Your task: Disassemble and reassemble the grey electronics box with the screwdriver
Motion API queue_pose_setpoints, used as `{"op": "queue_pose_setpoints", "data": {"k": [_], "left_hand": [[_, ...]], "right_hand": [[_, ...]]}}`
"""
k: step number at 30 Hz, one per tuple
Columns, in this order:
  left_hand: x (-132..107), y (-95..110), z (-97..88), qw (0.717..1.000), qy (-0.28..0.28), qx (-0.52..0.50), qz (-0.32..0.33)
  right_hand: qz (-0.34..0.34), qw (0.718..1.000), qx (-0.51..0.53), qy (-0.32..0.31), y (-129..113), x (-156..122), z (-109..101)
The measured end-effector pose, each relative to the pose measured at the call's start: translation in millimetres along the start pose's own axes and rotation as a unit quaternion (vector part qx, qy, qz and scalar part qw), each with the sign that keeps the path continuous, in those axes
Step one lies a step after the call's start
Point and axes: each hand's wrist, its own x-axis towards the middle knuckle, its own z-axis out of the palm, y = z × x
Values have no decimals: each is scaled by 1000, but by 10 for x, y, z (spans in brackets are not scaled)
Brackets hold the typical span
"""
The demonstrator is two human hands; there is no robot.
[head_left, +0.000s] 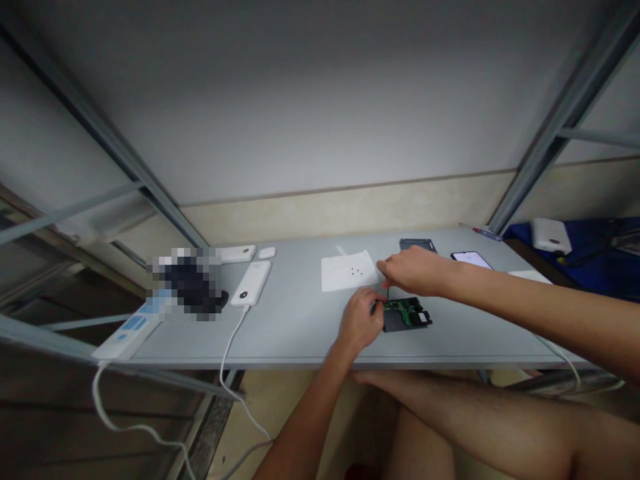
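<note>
Device: a black casing with a bare green circuit board (403, 309) on the grey table (300, 320), just right of the left hand and under the right.
Left hand (360, 321): curled, fingertips at the board's left edge; grip unclear.
Right hand (413, 270): fingers pinched on a thin dark tool (388, 292) pointing down at the board.
Hard to make out: the tool's tip, and the small dark specks on the white paper (349, 271).

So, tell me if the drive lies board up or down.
Board up: the green board shows atop the drive, by the left hand.
</note>
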Motion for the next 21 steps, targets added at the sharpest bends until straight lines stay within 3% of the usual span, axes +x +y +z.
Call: {"op": "queue_pose_setpoints", "data": {"k": [4,11,14,18,21], "left_hand": [[12,-34,2,1000,-13,-8,-13],[25,-37,5,1000,-4,-22,-1],[13,-42,3,1000,1,-30,-9],[-2,-30,-1,1000,2,-17,-16],[-3,-14,-11,1000,-5,-2,-17]], "right_hand": [[-2,999,-36,-2,-69,46,-46],[21,996,-26,-78,-254,42,-232],[24,995,13,-98,-144,-13,-133],[5,1000,10,-24,17,-76,68],[17,1000,12,-23,24,-79,111]]}}
